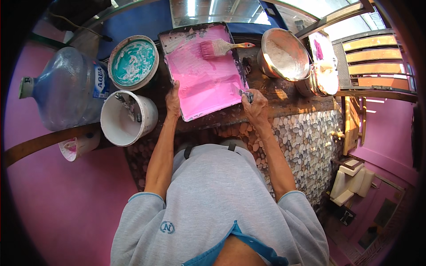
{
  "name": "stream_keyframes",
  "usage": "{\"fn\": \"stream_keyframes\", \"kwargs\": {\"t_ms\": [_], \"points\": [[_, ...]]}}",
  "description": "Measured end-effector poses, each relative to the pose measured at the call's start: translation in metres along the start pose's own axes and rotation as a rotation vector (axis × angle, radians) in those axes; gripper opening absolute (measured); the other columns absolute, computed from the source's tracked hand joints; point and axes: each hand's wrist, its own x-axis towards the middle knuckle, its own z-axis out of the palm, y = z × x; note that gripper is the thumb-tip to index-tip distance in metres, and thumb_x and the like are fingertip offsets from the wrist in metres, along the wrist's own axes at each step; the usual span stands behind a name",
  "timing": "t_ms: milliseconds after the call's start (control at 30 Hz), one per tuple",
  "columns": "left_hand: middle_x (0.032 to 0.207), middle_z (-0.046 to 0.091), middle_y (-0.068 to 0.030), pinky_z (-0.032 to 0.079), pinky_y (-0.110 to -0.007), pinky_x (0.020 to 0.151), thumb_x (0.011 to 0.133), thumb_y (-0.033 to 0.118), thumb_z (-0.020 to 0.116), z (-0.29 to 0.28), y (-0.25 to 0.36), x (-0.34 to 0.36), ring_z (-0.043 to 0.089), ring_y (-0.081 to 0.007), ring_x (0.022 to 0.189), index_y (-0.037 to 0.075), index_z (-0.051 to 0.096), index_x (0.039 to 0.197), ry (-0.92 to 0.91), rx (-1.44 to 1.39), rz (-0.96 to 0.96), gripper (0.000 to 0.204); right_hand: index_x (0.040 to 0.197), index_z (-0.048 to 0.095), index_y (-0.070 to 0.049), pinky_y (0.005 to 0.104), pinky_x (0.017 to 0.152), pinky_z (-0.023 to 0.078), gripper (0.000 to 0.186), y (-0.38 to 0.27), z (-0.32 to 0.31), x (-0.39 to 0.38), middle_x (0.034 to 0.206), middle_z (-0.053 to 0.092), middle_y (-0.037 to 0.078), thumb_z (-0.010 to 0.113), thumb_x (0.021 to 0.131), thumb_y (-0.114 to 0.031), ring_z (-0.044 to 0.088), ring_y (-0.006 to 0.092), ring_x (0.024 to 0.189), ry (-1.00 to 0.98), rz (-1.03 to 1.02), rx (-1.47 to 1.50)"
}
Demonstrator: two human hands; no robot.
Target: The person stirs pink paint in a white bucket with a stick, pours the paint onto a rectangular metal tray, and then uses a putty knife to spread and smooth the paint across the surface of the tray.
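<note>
A black-rimmed paint tray (199,84) full of pink paint lies on the dark wooden table (293,104). A brush (215,48) with pink-stained bristles rests across its upper part, handle pointing right. My left hand (173,99) is closed on the tray's left edge, near the lower corner. At the lower right edge, my right hand (254,104) grips a dark, paint-smeared object, maybe a tool handle, too small to make out. A bucket of teal paint (132,62) sits left of the tray, and a white bucket (120,122) with tools inside stands below it.
A large water jug (64,88) lies at the left, with a small paint-stained pail (77,148) beneath. A bucket of pale paint (284,53) and more containers (324,80) stand at the right. A blue board with glass is behind; cushioned seating (350,181) is at lower right.
</note>
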Motion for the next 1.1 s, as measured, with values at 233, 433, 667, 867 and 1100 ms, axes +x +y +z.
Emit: {"fn": "stream_keyframes", "kwargs": {"t_ms": [233,433,667,867,1100], "points": [[0.106,0.058,-0.0107,0.042,-0.031,0.087,0.085,0.060,0.060,0.011,0.015,-0.010,0.051,-0.0168,0.097,-0.009,0.058,0.118,0.032,0.083,0.054,0.077,0.087,0.060,0.003,0.0439,0.069,0.049,0.018,-0.017,0.005,-0.005,0.080,0.062,0.022,0.063,0.081,-0.014,0.062,0.0388,0.074,-0.037,-0.009,0.003],[0.110,0.059,-0.0120,0.041,-0.031,0.090,0.085,0.061,0.059,0.005,0.006,-0.003,0.051,-0.0176,0.099,-0.010,0.057,0.120,0.032,0.088,0.064,0.079,0.090,0.060,0.001,0.0437,0.068,0.049,0.018,-0.035,0.015,-0.012,0.081,0.062,0.021,0.063,0.082,-0.015,0.062,0.0384,0.075,-0.061,-0.037,0.031],[0.103,0.060,-0.0101,0.041,-0.032,0.085,0.084,0.063,0.058,-0.005,-0.006,0.002,0.050,-0.0172,0.093,-0.009,0.059,0.116,0.020,0.091,0.060,0.079,0.091,0.061,0.001,0.0418,0.068,0.050,0.019,-0.070,0.028,-0.026,0.082,0.062,0.019,0.064,0.084,-0.017,0.062,0.0358,0.075,-0.098,-0.112,0.152],[0.106,0.060,-0.0105,0.041,-0.031,0.087,0.085,0.060,0.060,-0.004,0.002,-0.004,0.051,-0.0167,0.096,-0.008,0.059,0.117,0.003,0.089,0.076,0.076,0.094,0.062,0.002,0.0373,0.066,0.050,0.019,-0.074,0.046,-0.035,0.080,0.063,0.017,0.066,0.083,-0.014,0.063,0.0310,0.072,-0.222,-0.043,0.233],[0.114,0.060,-0.0125,0.040,-0.031,0.093,0.087,0.055,0.060,-0.004,0.005,-0.008,0.052,-0.0177,0.103,-0.010,0.058,0.119,0.023,0.048,0.102,0.071,0.090,0.062,0.004,0.0411,0.068,0.050,0.022,-0.080,0.052,-0.032,0.080,0.063,0.020,0.064,0.083,-0.017,0.062,0.0357,0.073,-0.183,-0.067,0.237]]}}
